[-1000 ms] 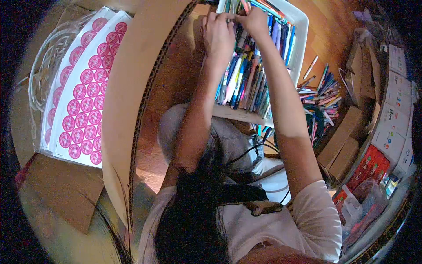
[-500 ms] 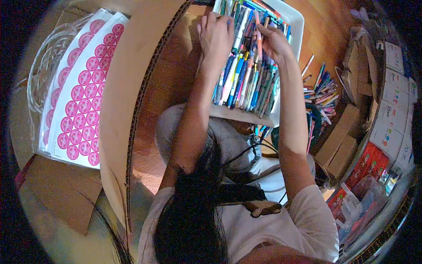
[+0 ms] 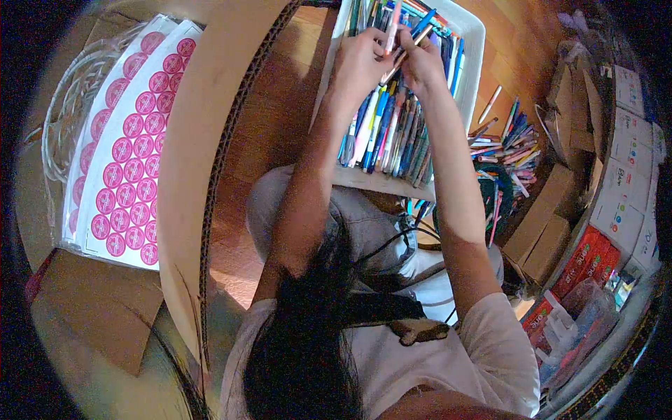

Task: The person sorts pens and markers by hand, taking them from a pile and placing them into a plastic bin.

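A white plastic bin (image 3: 477, 59) full of pens lies in front of my knees. Over its far half my two hands are close together. My left hand (image 3: 362, 66) is closed around a pink pen (image 3: 394, 28) that points up and away. Beside it, my right hand (image 3: 423, 66) pinches several pens, among them a blue pen (image 3: 424, 24) and a brownish slim pen (image 3: 395, 68) lying at a slant between the hands. Beneath, rows of mixed pens (image 3: 385, 136) lie lengthwise in the bin. Fingertips of both hands are partly hidden by the pens.
A loose heap of pens (image 3: 514, 150) lies on the wooden floor right of the bin. Flattened cardboard (image 3: 542, 231) and white and red boxes (image 3: 584, 262) stand farther right. At left, a tall cardboard wall (image 3: 203, 140) separates me from pink round sticker sheets (image 3: 129, 154).
My left hand has moved right and now holds the pink pen, which was in my right hand. The right hand shifted left and up, now with a blue pen and others.
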Tool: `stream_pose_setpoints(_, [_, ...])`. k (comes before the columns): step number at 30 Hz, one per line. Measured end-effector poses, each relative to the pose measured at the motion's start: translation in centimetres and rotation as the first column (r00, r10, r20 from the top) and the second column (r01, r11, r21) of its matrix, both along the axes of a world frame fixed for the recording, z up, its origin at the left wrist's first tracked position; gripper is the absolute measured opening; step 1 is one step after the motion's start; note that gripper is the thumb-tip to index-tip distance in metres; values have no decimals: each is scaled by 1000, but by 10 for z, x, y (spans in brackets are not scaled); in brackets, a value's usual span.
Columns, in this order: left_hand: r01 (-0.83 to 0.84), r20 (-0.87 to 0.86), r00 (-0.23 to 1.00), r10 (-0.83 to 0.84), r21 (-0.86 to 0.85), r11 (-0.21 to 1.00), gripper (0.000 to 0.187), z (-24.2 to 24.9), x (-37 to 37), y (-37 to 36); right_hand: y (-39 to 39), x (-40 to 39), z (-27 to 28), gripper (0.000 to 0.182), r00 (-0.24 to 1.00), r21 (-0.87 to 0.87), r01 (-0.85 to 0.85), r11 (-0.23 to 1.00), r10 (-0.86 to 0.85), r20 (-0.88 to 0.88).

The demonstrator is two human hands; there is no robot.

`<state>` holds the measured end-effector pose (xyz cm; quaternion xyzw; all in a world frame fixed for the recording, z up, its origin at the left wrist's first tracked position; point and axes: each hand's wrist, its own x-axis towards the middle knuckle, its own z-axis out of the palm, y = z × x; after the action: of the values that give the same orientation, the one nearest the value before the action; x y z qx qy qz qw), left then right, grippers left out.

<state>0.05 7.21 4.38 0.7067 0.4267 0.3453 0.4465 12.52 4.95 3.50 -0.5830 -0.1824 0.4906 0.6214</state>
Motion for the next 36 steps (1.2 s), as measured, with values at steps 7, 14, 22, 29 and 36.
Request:
stream_pose_setpoints(7, [-133,-254,947,199,255,958,21,-8,2,-8,6,23,-12,34,848,-184,-5,983,102,520])
stream_pose_setpoints(14, [-170,-463,835,295,293,941,14,-10,11,-14,8,25,-8,42,577,-348,48,936,258,775])
stream_pose_setpoints(22, [-222,-286,910,301,278,935,14,0,4,-13,14,23,-23,36,528,-345,42,938,272,805])
stream_pose_setpoints(29, [-208,-191,945,265,272,940,12,0,4,-11,6,20,-22,44,354,-296,34,955,265,897])
stream_pose_setpoints(36, [-212,-179,944,277,315,925,10,-5,4,-6,12,37,-18,30,884,-159,-49,986,117,452])
